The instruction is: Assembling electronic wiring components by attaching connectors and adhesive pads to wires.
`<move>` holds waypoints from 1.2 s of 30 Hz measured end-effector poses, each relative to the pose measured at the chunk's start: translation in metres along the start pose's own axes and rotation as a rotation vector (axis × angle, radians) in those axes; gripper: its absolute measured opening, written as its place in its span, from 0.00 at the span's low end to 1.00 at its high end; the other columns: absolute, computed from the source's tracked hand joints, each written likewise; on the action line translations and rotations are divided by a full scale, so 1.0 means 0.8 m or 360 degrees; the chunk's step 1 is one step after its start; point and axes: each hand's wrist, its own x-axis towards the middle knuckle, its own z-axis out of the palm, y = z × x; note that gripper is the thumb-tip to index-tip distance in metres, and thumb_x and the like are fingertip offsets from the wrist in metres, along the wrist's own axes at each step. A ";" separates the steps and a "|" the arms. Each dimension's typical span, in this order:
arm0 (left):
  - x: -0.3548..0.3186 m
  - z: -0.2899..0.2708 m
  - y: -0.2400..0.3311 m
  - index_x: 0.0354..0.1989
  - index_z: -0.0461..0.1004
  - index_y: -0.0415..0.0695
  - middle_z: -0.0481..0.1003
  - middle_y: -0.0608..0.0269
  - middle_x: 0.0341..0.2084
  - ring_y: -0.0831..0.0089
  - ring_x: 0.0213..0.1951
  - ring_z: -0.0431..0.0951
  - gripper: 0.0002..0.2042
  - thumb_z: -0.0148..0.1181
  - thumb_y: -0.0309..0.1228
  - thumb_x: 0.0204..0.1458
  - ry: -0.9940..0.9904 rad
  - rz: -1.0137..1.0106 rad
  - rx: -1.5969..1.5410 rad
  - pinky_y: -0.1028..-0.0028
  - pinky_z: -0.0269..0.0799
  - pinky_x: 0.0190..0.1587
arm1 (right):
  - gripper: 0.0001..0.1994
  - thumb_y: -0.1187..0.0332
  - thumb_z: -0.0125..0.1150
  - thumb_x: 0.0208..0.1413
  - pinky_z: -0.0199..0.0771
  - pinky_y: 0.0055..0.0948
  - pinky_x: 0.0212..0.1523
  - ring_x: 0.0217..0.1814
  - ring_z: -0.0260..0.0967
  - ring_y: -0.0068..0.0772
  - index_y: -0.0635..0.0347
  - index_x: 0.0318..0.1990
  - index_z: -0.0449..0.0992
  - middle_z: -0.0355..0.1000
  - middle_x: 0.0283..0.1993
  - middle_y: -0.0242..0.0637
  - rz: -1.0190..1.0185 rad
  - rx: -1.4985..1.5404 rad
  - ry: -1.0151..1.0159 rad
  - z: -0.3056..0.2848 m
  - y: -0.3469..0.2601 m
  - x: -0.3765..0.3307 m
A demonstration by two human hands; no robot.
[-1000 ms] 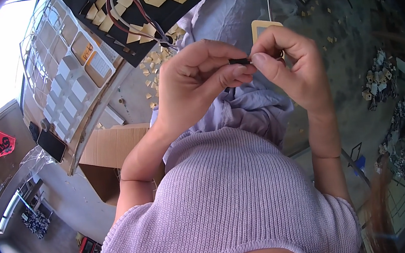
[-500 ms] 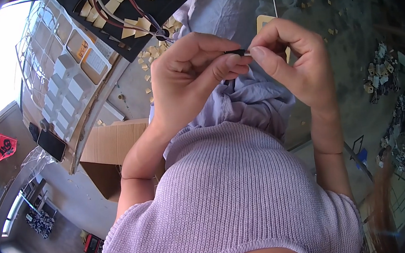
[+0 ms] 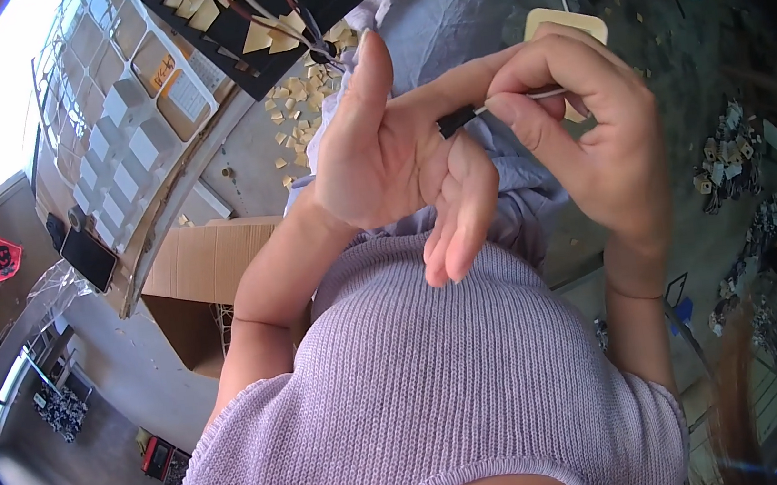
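My right hand [image 3: 581,120] pinches a thin white cable between thumb and fingers. At the cable's end, a small black connector [image 3: 457,122] points left, over the palm side of my left hand [image 3: 389,161]. That left hand is open, its thumb raised and its other fingers spread; whether the connector touches it I cannot tell. Behind my right hand shows a cream plate with rounded corners [image 3: 579,21], a white cord running up from it.
A black board [image 3: 268,69] with yellowish paper pieces and wires lies ahead. To the left are a rack of white blocks [image 3: 116,168], a dark phone [image 3: 88,257] and an open cardboard box [image 3: 209,268]. Paper scraps [image 3: 297,109] litter the floor.
My left hand has let go of the black connector, and its fingers have spread. My right hand has shifted slightly right and keeps its pinch on the cable.
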 end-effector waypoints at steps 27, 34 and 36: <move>-0.013 0.004 0.027 0.64 0.41 0.21 0.77 0.40 0.21 0.54 0.23 0.80 0.28 0.29 0.29 0.58 0.0166 0.0173 -0.0002 0.68 0.80 0.29 | 0.05 0.82 0.61 0.51 0.67 0.16 0.37 0.36 0.67 0.19 0.69 0.36 0.77 0.70 0.35 0.34 0.0177 0.0166 0.0138 -0.024 0.005 0.004; -0.010 -0.001 0.033 0.64 0.46 0.22 0.77 0.43 0.22 0.56 0.24 0.81 0.28 0.29 0.27 0.56 0.0280 0.0079 0.0105 0.69 0.80 0.30 | 0.02 0.79 0.63 0.51 0.69 0.19 0.30 0.29 0.69 0.21 0.66 0.31 0.77 0.71 0.29 0.33 0.0108 -0.0081 0.0331 -0.011 0.014 0.007; -0.001 0.018 0.030 0.64 0.46 0.22 0.73 0.54 0.10 0.66 0.12 0.75 0.27 0.31 0.30 0.59 0.0718 0.0024 0.0465 0.77 0.76 0.17 | 0.02 0.78 0.62 0.52 0.70 0.21 0.30 0.28 0.70 0.25 0.66 0.30 0.74 0.70 0.29 0.34 0.0145 -0.0160 0.0320 -0.005 0.017 0.007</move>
